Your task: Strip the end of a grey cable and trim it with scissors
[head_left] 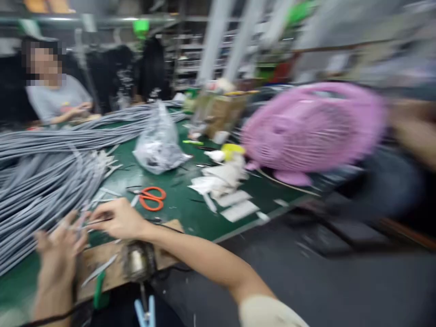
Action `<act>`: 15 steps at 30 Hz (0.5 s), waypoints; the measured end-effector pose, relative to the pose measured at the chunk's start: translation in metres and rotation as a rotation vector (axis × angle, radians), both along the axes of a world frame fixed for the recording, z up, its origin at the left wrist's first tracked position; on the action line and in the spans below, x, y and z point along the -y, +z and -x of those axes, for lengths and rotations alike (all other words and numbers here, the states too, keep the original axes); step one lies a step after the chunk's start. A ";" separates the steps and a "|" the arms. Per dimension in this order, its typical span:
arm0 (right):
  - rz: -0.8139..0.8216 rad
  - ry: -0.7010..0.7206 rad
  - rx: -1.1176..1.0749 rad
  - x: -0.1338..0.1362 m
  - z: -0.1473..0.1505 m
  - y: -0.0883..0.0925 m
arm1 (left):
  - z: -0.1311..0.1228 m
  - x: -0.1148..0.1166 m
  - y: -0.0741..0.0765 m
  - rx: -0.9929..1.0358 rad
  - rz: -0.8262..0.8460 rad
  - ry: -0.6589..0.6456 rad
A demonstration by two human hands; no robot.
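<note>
The picture is smeared by motion. My right hand (117, 219) reaches left over the green table (190, 213), its fingers pinched on a thin dark wire-like piece that I cannot make out clearly. My left hand (59, 247) is raised beside it with fingers spread, touching the ends of grey cables (41, 181). A big bundle of these cables fans out over the left of the table. A small metal tool (138, 261) sits on a wooden board (105, 268) below my hands.
Orange-handled scissors (151, 198) lie just past my right hand. A clear plastic bag (158, 143), white scraps (225, 181), a cardboard box (225, 111) and a pink fan (309, 129) stand further right. Another person (56, 93) sits across at the far left.
</note>
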State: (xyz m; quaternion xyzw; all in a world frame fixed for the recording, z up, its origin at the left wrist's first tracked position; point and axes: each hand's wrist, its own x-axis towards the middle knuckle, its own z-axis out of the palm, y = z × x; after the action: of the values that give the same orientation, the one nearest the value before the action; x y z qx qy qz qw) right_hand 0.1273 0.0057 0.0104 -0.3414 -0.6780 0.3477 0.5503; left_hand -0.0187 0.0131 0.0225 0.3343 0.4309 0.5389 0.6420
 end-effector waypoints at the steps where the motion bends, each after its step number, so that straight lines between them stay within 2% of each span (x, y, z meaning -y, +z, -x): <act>1: 0.044 0.013 -0.006 -0.002 0.001 -0.002 | 0.002 0.004 0.002 0.073 0.026 0.026; 3: 0.180 -0.020 0.043 -0.001 0.003 -0.004 | 0.002 0.008 0.002 0.254 0.055 -0.047; 4: 0.205 -0.007 0.045 0.001 0.003 -0.005 | 0.001 0.008 0.001 0.342 0.063 -0.143; 5: 0.221 0.023 0.039 0.003 0.004 -0.006 | 0.000 0.008 -0.001 0.411 0.059 -0.172; 7: 0.254 0.007 0.080 0.007 0.004 -0.008 | -0.001 0.008 -0.006 0.440 0.001 -0.240; 12: 0.102 -0.066 0.159 0.004 0.002 -0.012 | 0.000 0.011 -0.013 0.439 -0.028 -0.250; 15: -0.063 -0.174 0.223 -0.001 -0.005 -0.013 | -0.003 0.013 -0.015 0.401 -0.052 -0.241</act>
State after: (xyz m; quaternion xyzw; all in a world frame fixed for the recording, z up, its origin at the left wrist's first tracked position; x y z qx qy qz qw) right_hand 0.1328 0.0071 -0.0022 -0.4180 -0.7135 0.2370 0.5100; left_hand -0.0157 -0.0002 0.0072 0.2861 0.2378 0.5251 0.7655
